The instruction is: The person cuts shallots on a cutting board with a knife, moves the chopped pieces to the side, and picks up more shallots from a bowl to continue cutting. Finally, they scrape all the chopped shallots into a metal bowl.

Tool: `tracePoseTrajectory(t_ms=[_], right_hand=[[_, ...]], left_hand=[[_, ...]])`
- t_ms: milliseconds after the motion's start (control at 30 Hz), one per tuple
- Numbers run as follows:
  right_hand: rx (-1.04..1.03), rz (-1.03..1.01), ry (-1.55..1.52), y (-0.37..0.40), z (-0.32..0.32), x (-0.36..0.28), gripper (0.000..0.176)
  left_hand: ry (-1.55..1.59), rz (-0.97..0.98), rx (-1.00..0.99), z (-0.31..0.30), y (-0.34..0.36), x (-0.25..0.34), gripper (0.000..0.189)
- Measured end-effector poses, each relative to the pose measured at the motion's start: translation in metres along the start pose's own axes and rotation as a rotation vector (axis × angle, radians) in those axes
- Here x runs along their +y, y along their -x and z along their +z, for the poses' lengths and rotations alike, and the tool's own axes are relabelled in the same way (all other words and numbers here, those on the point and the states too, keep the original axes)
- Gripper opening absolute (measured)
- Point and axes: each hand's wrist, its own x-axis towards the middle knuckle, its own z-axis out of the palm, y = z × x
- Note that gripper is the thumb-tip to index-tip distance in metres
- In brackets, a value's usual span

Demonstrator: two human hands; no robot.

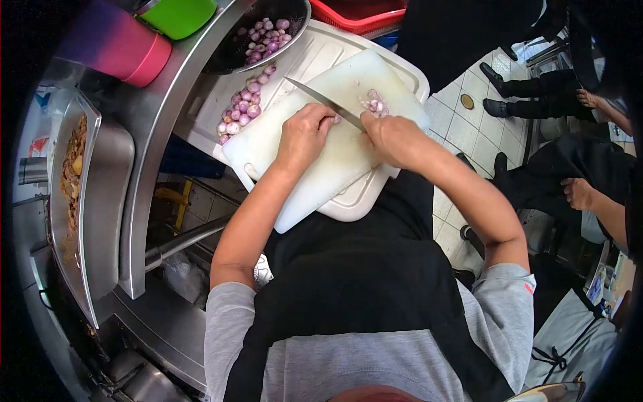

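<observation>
My right hand (392,139) is wrapped round the handle of a kitchen knife (315,95), whose blade points to the upper left across the white cutting board (288,204). My left hand (303,134) is closed on the board, its fingertips pinching a shallot (336,120) beside the blade; most of that shallot is hidden. A small heap of sliced shallot (375,104) lies on the board beyond my right hand. Whole peeled shallots (242,107) rest in a row along the board's left side, on a pale plastic lid (321,41).
A metal bowl (299,41) of more shallots stands at the back, near a red basket (365,23). Left is a steel counter (144,161) with a deep tray (107,201) of food and pink (149,60) and green containers (184,15). Other people stand at right on the tiled floor (462,127).
</observation>
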Motion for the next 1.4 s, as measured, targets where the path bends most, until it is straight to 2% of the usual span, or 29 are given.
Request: tracePoseTrajectory(t_ms=[133, 200, 267, 333, 400, 467, 567, 700, 767, 800, 900, 1000, 1067, 1133, 1167, 1233, 1367, 1400], right_hand=[[-0.087, -0.013, 0.056, 0.006, -0.015, -0.01, 0.021], [-0.015, 0.067, 0.035, 0.003, 0.006, -0.008, 0.022], [0.008, 0.06, -0.013, -0.001, 0.016, -0.003, 0.022], [0.031, 0.06, -0.07, -0.001, 0.008, -0.004, 0.023], [-0.099, 0.038, 0.039, 0.002, -0.02, -0.009, 0.022], [-0.129, 0.024, 0.04, 0.007, -0.018, -0.01, 0.022], [-0.041, 0.064, 0.013, 0.004, 0.008, -0.006, 0.022], [0.025, 0.05, -0.091, 0.001, 0.006, -0.002, 0.022], [-0.12, 0.001, -0.01, 0.004, -0.023, -0.006, 0.022], [-0.123, 0.001, -0.008, 0.005, -0.02, -0.007, 0.022], [-0.074, 0.108, -0.064, 0.004, 0.007, -0.01, 0.024], [0.009, 0.121, -0.194, -0.002, 0.023, 0.001, 0.024], [0.042, 0.057, -0.246, -0.002, 0.024, 0.021, 0.025], [-0.039, -0.005, -0.233, 0.0, 0.011, 0.025, 0.026], [-0.064, 0.056, -0.165, 0.004, 0.01, 0.02, 0.026], [-0.037, 0.066, -0.136, 0.01, 0.013, 0.01, 0.025], [0.035, 0.085, -0.086, 0.014, 0.022, 0.004, 0.025], [0.044, 0.091, -0.072, 0.014, 0.023, 0.003, 0.025]], left_hand=[[-0.058, 0.01, -0.008, 0.001, 0.0, -0.002, 0.012], [-0.057, 0.036, 0.012, 0.001, -0.002, -0.004, 0.012], [-0.056, 0.07, 0.018, 0.001, -0.001, -0.002, 0.012], [-0.016, 0.009, 0.015, -0.001, 0.0, 0.002, 0.008], [-0.03, 0.002, 0.001, 0.0, 0.0, 0.003, 0.008], [-0.044, -0.015, 0.005, 0.001, 0.0, 0.003, 0.008], [-0.039, 0.001, 0.02, 0.001, 0.0, 0.0, 0.008], [-0.024, 0.006, 0.011, 0.002, 0.0, -0.001, 0.009], [-0.023, -0.006, 0.001, 0.003, 0.001, -0.001, 0.009], [-0.043, -0.004, -0.002, 0.003, 0.001, -0.001, 0.009], [-0.059, -0.012, 0.002, 0.003, 0.001, -0.002, 0.011], [-0.025, -0.009, -0.002, 0.002, -0.002, -0.001, 0.012], [0.006, 0.014, -0.011, -0.001, -0.003, 0.002, 0.013], [-0.073, -0.078, -0.109, -0.007, -0.007, 0.007, 0.012], [-0.077, -0.078, -0.106, -0.008, -0.009, 0.009, 0.012], [-0.093, -0.239, -0.176, -0.009, -0.011, 0.015, 0.013], [-0.047, -0.214, -0.181, -0.005, -0.004, 0.021, 0.013], [-0.053, -0.111, -0.144, -0.004, 0.0, 0.017, 0.014]])
